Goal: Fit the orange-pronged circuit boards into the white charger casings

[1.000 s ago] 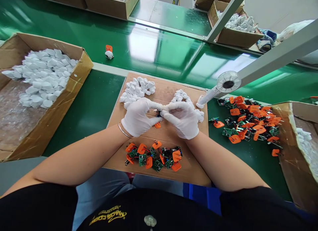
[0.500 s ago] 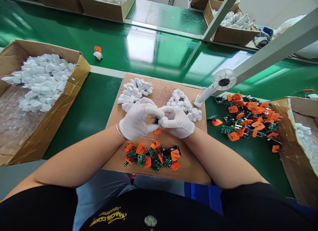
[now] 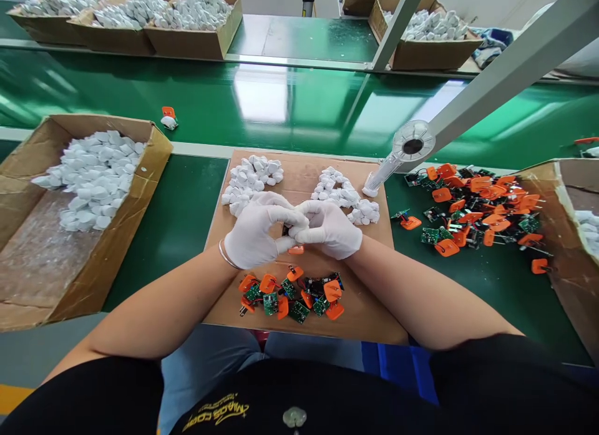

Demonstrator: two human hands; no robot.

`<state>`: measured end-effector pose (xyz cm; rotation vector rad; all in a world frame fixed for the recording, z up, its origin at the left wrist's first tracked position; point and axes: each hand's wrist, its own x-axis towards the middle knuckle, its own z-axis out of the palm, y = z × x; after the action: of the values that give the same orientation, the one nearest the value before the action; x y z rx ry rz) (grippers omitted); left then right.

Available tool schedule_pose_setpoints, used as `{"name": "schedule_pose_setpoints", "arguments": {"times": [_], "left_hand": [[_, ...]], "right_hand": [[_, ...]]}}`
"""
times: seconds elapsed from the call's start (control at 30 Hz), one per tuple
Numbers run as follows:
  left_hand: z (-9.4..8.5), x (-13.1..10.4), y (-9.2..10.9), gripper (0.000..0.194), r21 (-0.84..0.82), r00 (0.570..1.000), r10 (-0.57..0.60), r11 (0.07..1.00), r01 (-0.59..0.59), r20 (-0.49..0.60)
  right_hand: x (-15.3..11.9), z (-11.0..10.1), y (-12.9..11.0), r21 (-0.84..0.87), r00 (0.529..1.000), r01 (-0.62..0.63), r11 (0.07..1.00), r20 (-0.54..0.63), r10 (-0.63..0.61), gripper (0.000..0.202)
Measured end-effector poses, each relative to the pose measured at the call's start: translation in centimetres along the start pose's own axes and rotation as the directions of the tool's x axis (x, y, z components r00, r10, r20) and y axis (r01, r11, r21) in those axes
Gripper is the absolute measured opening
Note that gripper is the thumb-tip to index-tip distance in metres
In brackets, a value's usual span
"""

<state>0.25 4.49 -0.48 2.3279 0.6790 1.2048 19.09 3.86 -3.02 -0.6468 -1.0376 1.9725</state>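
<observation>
My left hand (image 3: 259,230), in a white glove, pinches a small circuit board with an orange tab (image 3: 296,250); the tab pokes out below the fingertips and the dark board is mostly covered. Against it presses my right hand (image 3: 330,229), also gloved, its thumb and fingers closed; what they grip is hidden. Both hands meet above a cardboard sheet (image 3: 369,298). Beyond them lie two groups of small white plastic pieces, a left group (image 3: 253,179) and a right group (image 3: 334,188). Nearer my body is a row of green circuit boards with orange tabs (image 3: 298,310).
A carton of white pieces (image 3: 154,166) stands at left, another carton (image 3: 561,204) at far right. Beside the latter lies a heap of orange-tabbed boards (image 3: 496,219). A clear-headed handheld device (image 3: 397,154) leans near a slanting metal post (image 3: 491,73). More cartons (image 3: 196,39) line the back.
The camera view has tilted up and shifted a little. My hands stay together over the cardboard, with the fingers moving slightly around the board and its orange tab.
</observation>
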Motion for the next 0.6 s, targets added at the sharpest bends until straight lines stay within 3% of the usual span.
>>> {"name": "schedule_pose_setpoints", "arguments": {"times": [0.2, 0.47, 0.6], "left_hand": [[0.0, -0.7, -1.5, 0.046, -0.057, 0.997, -0.071, 0.996, 0.069, -0.03], [-0.2, -0.5, -0.3, 0.033, 0.134, 0.997, -0.072, 0.988, 0.073, -0.012], [-0.1, -0.4, -0.1, 0.03, 0.108, 0.996, -0.091, 0.99, 0.092, -0.01]], "right_hand": [[0.2, 0.0, -0.5, 0.115, 0.996, -0.083, 0.99, 0.046, 0.078, 0.035], [0.1, 0.6, -0.5, 0.057, 0.998, -0.033, 0.998, 0.058, 0.029, 0.032], [0.3, 0.4, -0.3, 0.093, 0.994, -0.022, 0.995, 0.105, 0.012, 0.03]]}}
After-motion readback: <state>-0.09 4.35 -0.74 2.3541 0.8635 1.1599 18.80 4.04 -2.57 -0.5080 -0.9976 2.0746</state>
